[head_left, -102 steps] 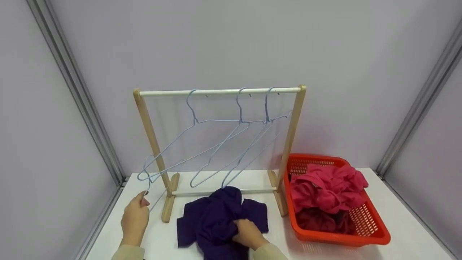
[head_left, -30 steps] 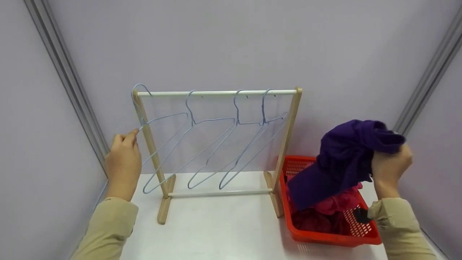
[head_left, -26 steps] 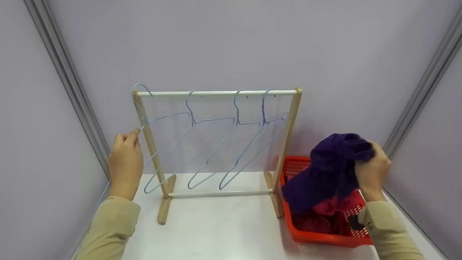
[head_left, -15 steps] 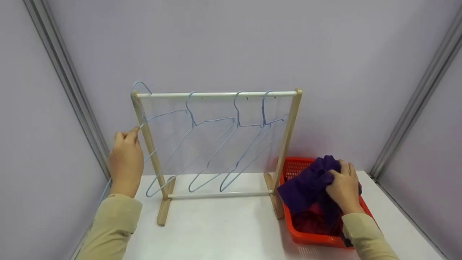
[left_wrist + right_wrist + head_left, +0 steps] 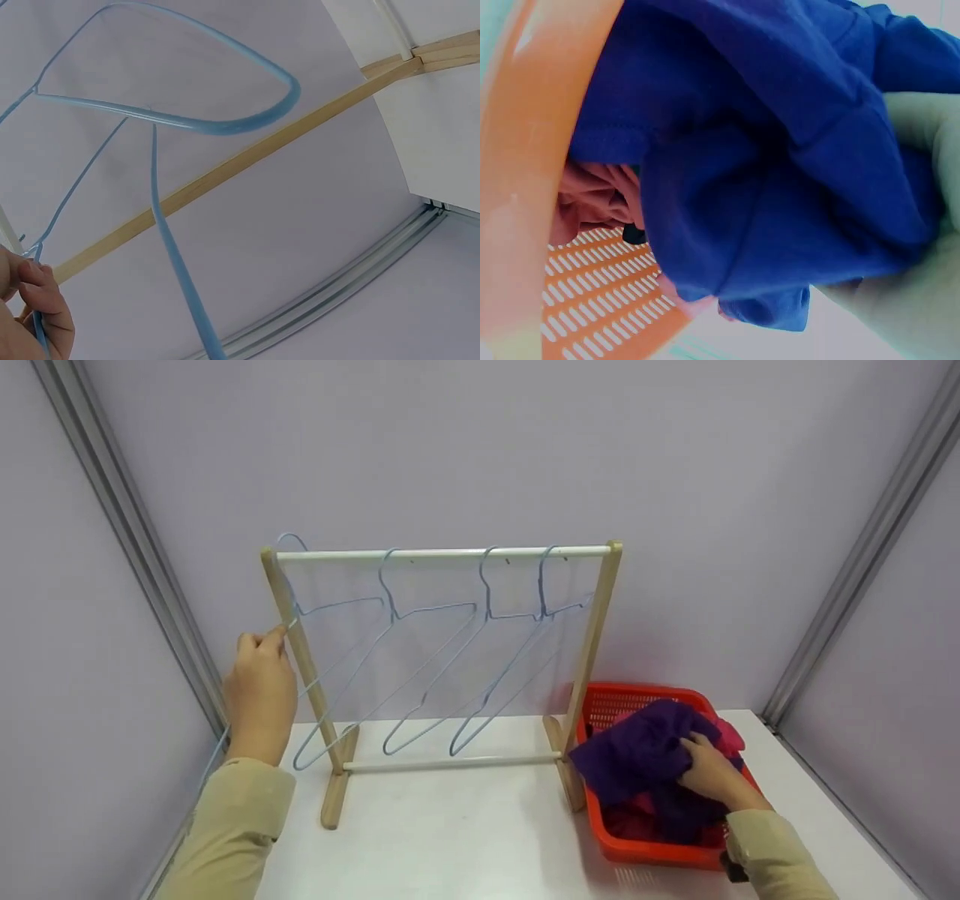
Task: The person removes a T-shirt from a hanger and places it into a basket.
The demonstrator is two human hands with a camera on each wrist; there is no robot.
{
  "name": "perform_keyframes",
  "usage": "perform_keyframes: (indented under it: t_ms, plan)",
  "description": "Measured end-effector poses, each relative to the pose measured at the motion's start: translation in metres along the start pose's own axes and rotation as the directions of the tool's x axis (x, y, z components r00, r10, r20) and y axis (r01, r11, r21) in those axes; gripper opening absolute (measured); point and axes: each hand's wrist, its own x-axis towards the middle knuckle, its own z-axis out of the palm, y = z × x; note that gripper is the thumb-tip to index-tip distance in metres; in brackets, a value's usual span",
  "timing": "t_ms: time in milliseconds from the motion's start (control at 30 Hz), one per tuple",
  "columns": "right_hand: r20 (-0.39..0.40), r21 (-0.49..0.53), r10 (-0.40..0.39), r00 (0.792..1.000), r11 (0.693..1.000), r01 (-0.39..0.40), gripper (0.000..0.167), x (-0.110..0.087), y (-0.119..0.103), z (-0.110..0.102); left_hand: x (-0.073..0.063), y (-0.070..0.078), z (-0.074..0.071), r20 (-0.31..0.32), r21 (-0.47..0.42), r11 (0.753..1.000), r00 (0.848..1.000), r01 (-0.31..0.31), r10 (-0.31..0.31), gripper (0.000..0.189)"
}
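Note:
My left hand [image 5: 262, 694] pinches the shoulder of a light blue wire hanger [image 5: 341, 604], beside the rack's left post. That hanger's hook rises over the left end of the white rail [image 5: 442, 553]; in the left wrist view the thumb and fingers close on the wire [image 5: 180, 270]. On the right, my right hand [image 5: 709, 772] grips a bunched purple garment [image 5: 634, 750] lying on the clothes in the red basket [image 5: 660, 853]. The right wrist view shows its dark folds [image 5: 765, 202] between thumb and fingers; part of the fingers is hidden.
Several more blue hangers, such as the middle one [image 5: 442, 664], hang from the wooden rack [image 5: 594, 637]. Pink cloth [image 5: 731, 735] shows behind the purple garment in the basket. White table [image 5: 450, 832] spreads in front of the rack; walls stand behind and at both sides.
The purple garment has left the table and been lowered into the basket by my right hand. My left hand has raised its hanger from low at the left to the rail's end.

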Motion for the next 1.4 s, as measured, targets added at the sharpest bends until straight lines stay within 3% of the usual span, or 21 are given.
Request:
perform_keyframes:
  t_ms: [133,267,433,567,833,933,1133,1400]
  plan:
    - [0.022,0.047,-0.045,0.999,0.998,0.044,0.069,-0.003,0.002,-0.001,-0.002,-0.003,0.001,0.045,0.017,1.000,0.999,-0.008,0.007,0.029]
    - [0.114,0.048,-0.017,0.993,0.999,0.012,0.087,-0.005,0.000,-0.004,-0.005,-0.006,0.002,0.060,0.024,1.000,0.998,0.005,-0.007,0.029]
    - [0.266,0.050,0.068,0.962,0.995,-0.084,0.102,-0.006,-0.006,-0.014,-0.006,-0.008,0.004,0.100,0.040,0.999,0.995,0.028,-0.032,0.030]
    - [0.335,0.074,0.099,0.937,0.989,-0.130,0.106,-0.005,-0.010,-0.024,-0.005,-0.008,0.004,0.153,0.087,0.996,0.988,-0.007,-0.007,0.032]
    - [0.233,0.183,0.066,0.970,0.977,-0.111,0.074,0.002,-0.018,-0.030,-0.004,-0.014,0.006,0.191,0.144,0.989,0.982,-0.043,0.015,0.034]
    - [0.208,0.188,0.105,0.972,0.971,-0.145,0.073,0.004,-0.022,-0.030,-0.005,-0.017,0.007,0.190,0.134,0.989,0.981,-0.059,0.033,0.036]
    - [0.126,0.099,0.144,0.981,0.983,-0.157,0.079,0.009,-0.030,-0.027,-0.006,-0.023,0.006,0.236,0.128,0.988,0.970,-0.088,0.056,0.042]
    - [0.009,0.047,0.175,0.985,0.983,-0.175,0.077,0.016,-0.037,-0.023,-0.004,-0.027,-0.003,0.299,0.110,0.993,0.954,-0.033,-0.001,0.045]
